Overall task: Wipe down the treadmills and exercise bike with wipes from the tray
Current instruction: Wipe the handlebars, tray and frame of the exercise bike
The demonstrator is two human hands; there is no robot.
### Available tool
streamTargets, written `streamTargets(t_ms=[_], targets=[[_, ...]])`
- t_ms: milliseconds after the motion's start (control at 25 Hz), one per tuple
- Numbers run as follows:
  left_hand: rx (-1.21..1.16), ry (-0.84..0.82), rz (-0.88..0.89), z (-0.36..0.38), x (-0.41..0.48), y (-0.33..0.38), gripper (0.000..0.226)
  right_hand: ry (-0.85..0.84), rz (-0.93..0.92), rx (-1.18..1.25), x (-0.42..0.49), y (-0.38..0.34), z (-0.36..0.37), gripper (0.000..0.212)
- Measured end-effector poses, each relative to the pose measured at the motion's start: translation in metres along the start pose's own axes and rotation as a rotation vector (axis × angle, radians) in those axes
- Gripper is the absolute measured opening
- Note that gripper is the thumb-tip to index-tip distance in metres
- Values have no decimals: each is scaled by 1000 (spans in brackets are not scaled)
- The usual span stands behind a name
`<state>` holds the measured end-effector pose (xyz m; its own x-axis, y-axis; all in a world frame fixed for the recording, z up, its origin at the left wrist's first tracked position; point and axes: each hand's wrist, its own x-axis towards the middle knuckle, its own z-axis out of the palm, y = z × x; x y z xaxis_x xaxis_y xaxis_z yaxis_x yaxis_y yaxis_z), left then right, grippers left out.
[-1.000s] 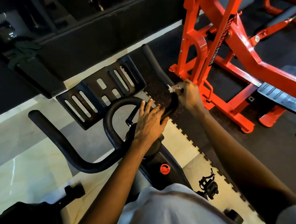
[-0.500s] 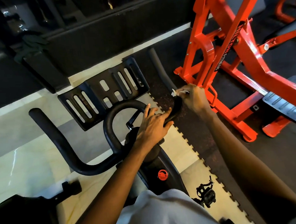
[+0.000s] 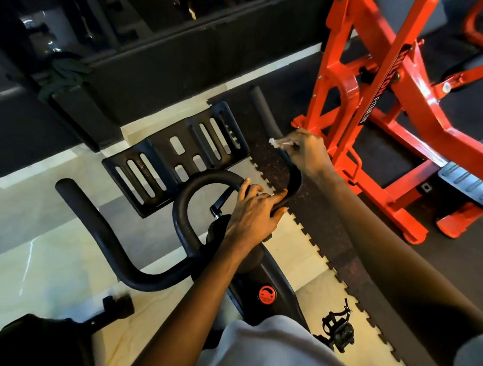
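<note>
Head view: we find the right hand (image 3: 307, 150) closed around a white wipe (image 3: 279, 143), pressed to the right handlebar horn (image 3: 264, 116) of the exercise bike (image 3: 280, 282) for wiping; the left hand (image 3: 251, 216) grips the handlebar bend (image 3: 294, 183), apparently steadying it.

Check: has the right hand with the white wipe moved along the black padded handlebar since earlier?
Yes. The right hand slid slightly along the black padded handlebar toward its tip.
</note>
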<state>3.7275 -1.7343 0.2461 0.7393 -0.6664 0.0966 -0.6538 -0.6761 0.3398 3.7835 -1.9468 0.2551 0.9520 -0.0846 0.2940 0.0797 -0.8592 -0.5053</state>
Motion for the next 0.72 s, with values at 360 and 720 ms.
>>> streamTargets(t_ms=[360,720], targets=[[21,19,0,0,2,-1,47,23,-112,-20,66,-25,4,20],[7,-5,-5,-2,2,2,48,163,35,68,40,-16,17,19]])
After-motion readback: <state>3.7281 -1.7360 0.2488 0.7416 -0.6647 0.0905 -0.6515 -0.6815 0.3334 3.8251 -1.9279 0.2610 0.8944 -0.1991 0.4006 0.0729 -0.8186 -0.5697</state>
